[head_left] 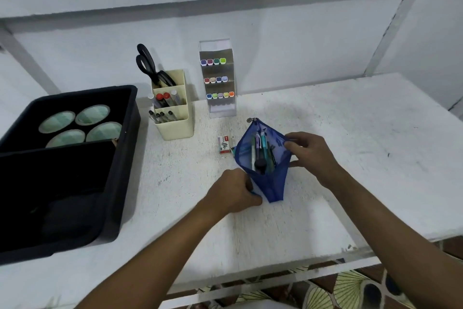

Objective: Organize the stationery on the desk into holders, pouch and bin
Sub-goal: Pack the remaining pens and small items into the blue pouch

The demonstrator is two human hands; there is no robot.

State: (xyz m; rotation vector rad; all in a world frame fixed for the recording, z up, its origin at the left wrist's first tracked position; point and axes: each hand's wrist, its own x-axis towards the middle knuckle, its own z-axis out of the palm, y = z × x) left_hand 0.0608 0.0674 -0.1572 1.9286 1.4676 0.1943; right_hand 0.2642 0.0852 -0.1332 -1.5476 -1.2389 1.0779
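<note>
— Pens sit inside the blue mesh pouch (263, 158) at centre desk; your left hand (235, 192) pinches its near corner, your right hand (310, 156) grips the open mouth at three o'clock.

— What's left?

— Staple box (223, 144) at nine o'clock of the pouch looks unsorted. Cream holder (172, 118), marker rack (219, 80) and black bin (67, 158) look filled.
</note>
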